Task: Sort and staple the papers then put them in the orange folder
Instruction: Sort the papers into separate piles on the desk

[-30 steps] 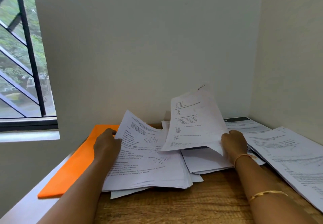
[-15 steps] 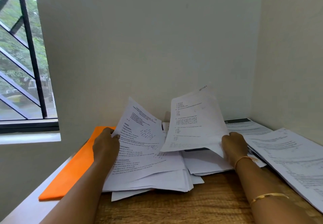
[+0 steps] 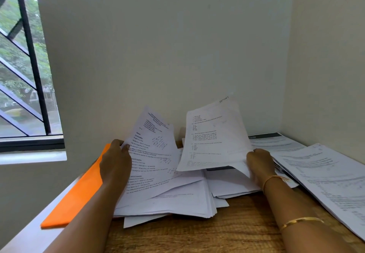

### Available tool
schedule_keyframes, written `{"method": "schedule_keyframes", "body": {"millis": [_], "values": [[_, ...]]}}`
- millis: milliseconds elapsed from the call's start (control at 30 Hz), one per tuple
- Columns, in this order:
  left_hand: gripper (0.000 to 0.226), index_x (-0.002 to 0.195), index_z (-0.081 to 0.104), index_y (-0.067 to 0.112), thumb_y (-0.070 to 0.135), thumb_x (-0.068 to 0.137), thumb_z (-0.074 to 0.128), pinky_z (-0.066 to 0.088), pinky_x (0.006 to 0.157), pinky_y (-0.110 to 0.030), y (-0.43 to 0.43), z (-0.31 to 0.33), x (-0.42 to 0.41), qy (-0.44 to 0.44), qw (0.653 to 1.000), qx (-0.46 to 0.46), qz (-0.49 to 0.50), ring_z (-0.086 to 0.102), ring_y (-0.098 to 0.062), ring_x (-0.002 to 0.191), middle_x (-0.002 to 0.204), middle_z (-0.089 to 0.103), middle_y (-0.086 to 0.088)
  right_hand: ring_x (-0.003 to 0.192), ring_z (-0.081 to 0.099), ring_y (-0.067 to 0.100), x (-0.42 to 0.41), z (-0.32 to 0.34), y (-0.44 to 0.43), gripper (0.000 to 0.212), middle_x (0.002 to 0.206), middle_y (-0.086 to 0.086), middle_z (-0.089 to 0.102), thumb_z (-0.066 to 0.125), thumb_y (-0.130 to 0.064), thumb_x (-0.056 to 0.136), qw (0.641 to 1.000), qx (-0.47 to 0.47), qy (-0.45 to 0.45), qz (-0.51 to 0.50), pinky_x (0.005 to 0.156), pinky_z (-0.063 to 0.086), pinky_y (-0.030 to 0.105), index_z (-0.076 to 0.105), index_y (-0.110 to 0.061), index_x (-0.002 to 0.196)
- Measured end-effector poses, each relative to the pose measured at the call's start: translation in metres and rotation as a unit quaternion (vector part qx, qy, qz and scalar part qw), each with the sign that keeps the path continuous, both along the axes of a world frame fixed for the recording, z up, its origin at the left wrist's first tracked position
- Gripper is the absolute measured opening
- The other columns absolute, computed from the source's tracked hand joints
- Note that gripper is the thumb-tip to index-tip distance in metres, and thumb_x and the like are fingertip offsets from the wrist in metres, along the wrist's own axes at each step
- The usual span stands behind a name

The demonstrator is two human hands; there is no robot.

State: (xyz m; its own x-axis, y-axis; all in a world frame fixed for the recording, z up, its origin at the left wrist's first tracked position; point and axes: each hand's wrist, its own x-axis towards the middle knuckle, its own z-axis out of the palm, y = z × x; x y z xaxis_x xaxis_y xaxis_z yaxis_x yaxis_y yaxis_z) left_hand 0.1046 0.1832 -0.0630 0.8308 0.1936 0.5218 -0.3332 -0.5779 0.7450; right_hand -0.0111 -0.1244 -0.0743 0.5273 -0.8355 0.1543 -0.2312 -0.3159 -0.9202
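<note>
One sheet (image 3: pixel 152 154) is pinched at its left edge by the left hand (image 3: pixel 116 162), another sheet (image 3: pixel 215 136) gripped at its lower right corner by the right hand (image 3: pixel 260 164), orange folder (image 3: pixel 77 191) along the table's (image 3: pixel 227 233) left edge.

We found bare desk (image 3: pixel 246 223) only along the near edge, between the two forearms, where a hand could pass freely. Farther back the paper pile (image 3: pixel 177 199) covered the middle, with two sheets tilted up, one (image 3: pixel 152 154) in the left hand (image 3: pixel 115 165) and one (image 3: pixel 215 136) in the right hand (image 3: pixel 260 165). The orange folder (image 3: pixel 77 193) filled the left edge, more papers (image 3: pixel 324 175) filled the right, and walls closed the back and right sides.
</note>
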Motion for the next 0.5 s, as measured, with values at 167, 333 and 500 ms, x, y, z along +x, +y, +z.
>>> {"method": "schedule_keyframes", "body": {"millis": [167,333,500], "values": [[0.019,0.109,0.055,0.008,0.019,0.098,0.044,0.033,0.071,-0.032,-0.001,-0.001,0.0,-0.011,1.0,-0.023,-0.009,0.055,-0.036,0.097,0.108,0.061,-0.02,0.115,0.055,0.028,-0.004,0.005,0.007,0.029,0.113,0.012,0.06,0.06,-0.01,0.086,0.998,0.052,0.013,0.041,0.089,0.043,0.026,0.061,-0.001,0.114],[0.021,0.11,0.056,0.007,0.019,0.097,0.046,0.032,0.073,-0.031,-0.003,0.0,-0.002,-0.018,0.999,-0.045,-0.022,0.054,-0.035,0.101,0.11,0.061,-0.019,0.071,0.053,0.026,-0.001,0.005,0.011,0.025,0.097,0.022,0.056,0.048,-0.001,0.088,0.991,0.105,-0.066,0.046,0.063,0.043,0.033,0.047,-0.016,0.068],[0.02,0.11,0.056,0.007,0.02,0.097,0.048,0.034,0.073,-0.031,-0.007,0.0,0.001,-0.012,0.996,-0.069,-0.051,0.055,-0.031,0.099,0.111,0.062,-0.015,0.072,0.048,0.025,0.004,0.009,0.019,0.018,0.076,0.014,0.053,0.046,0.002,0.088,0.994,0.056,-0.046,0.082,0.06,0.035,0.028,0.051,-0.004,0.071]]}}
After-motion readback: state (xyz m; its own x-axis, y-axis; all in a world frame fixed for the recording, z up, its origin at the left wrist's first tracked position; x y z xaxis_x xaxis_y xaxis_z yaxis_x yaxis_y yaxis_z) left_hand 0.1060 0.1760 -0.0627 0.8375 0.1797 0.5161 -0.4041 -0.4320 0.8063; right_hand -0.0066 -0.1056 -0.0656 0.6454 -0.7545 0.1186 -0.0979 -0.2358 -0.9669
